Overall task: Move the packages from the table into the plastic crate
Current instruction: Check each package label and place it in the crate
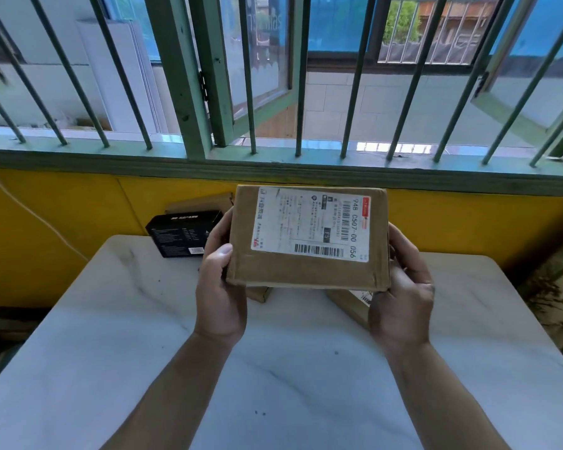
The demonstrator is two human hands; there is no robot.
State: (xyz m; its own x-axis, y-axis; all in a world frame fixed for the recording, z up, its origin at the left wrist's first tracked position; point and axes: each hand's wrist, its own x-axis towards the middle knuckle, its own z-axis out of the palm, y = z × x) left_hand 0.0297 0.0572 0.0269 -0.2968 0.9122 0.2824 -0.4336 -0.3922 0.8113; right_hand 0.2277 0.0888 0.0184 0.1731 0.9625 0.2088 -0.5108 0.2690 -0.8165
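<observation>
A brown cardboard package (306, 271) with a white shipping label is held up above the white marble table (273, 368), label facing me. My left hand (220, 287) grips its left edge and my right hand (402, 297) grips its right edge. Under it, parts of two more brown packages show: one (259, 293) near my left hand, another (350, 303) by my right hand. A black box (181, 233) lies at the table's far left corner, with another brown package (199, 204) behind it. No plastic crate is in view.
A yellow wall (62, 222) and a green barred window (273, 92) stand right behind the table. A white cord (30, 209) runs down the wall at the left. The floor drops away on both sides of the table.
</observation>
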